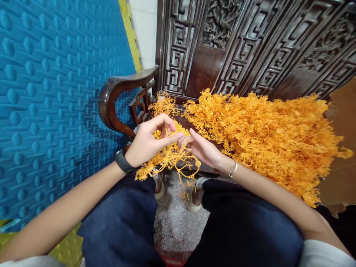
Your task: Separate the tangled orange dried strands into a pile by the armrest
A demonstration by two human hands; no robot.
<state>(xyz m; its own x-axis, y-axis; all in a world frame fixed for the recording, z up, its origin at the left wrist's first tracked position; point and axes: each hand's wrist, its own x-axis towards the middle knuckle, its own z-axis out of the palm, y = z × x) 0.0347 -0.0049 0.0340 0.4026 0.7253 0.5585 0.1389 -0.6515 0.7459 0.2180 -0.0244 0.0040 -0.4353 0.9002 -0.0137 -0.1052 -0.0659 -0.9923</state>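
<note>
My left hand [151, 141], with a black band on the wrist, is curled with thumb and fingers brought together around thin orange strands. Meeting it at the fingertips is my right hand [204, 150], a silver bangle on its wrist, its fingers bent on the same branchy orange artificial sprig [178, 160]. The loose ends of that sprig hang below both hands, above the gap between my knees. Fingers partly hide where it is gripped. More orange sprigs [165, 104] lie just behind my left hand on the dark wooden seat [185, 124].
A large heap of orange artificial sprigs [267, 137] covers the seat to the right, beside a cardboard box [343, 129]. A curved wooden armrest [111, 96] stands at left, with a carved backrest [205, 70] behind. Blue textured matting [55, 92] fills the left side.
</note>
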